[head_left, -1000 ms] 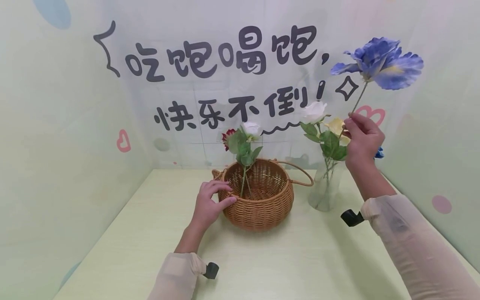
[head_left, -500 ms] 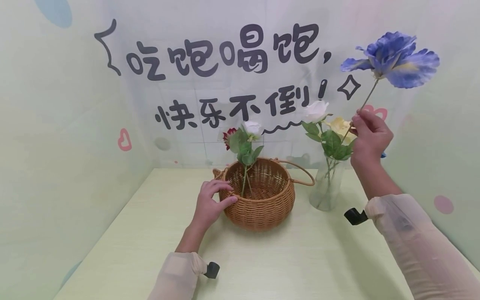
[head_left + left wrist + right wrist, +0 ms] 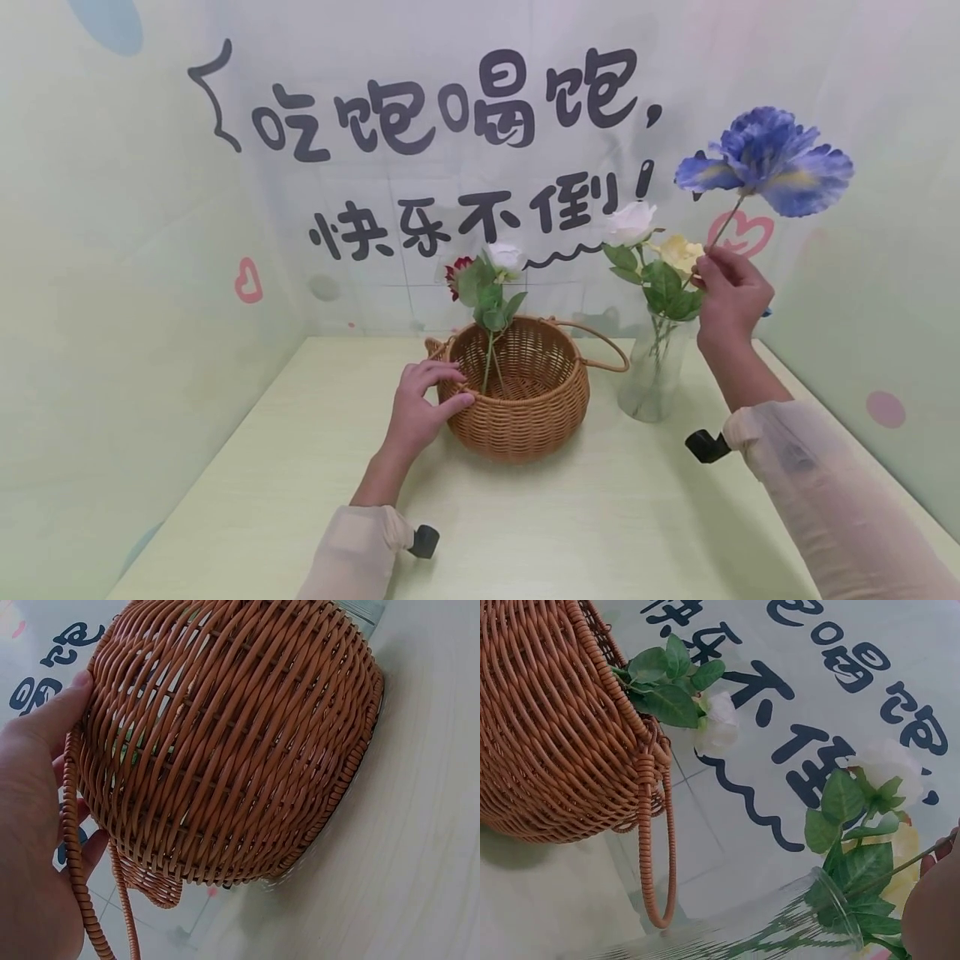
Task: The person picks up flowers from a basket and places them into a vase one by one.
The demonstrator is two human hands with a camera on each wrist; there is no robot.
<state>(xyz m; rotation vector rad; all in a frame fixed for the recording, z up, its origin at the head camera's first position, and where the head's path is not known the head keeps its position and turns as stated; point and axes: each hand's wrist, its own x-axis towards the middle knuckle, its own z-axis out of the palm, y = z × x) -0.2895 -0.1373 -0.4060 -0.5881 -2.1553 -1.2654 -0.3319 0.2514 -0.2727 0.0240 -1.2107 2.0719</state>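
In the head view my right hand pinches the thin stem of a blue artificial iris, its bloom above the fingers. The lower stem runs down among the green leaves at the mouth of a clear glass vase; leaves partly hide its end. A white rose and a yellow flower stand in that vase. My left hand grips the left rim of a brown wicker basket, thumb outside, as the left wrist view shows. Inside the basket lean a white rose and a dark red flower.
A looped handle sticks out from the basket's right side toward the vase. Everything stands on a pale wooden table, with a printed backdrop close behind. A bit of blue shows behind the right wrist.
My right hand first moved slightly right and up, then came down with the iris, its bloom now lower. The stem slid toward the vase. My left hand and the basket stayed put.
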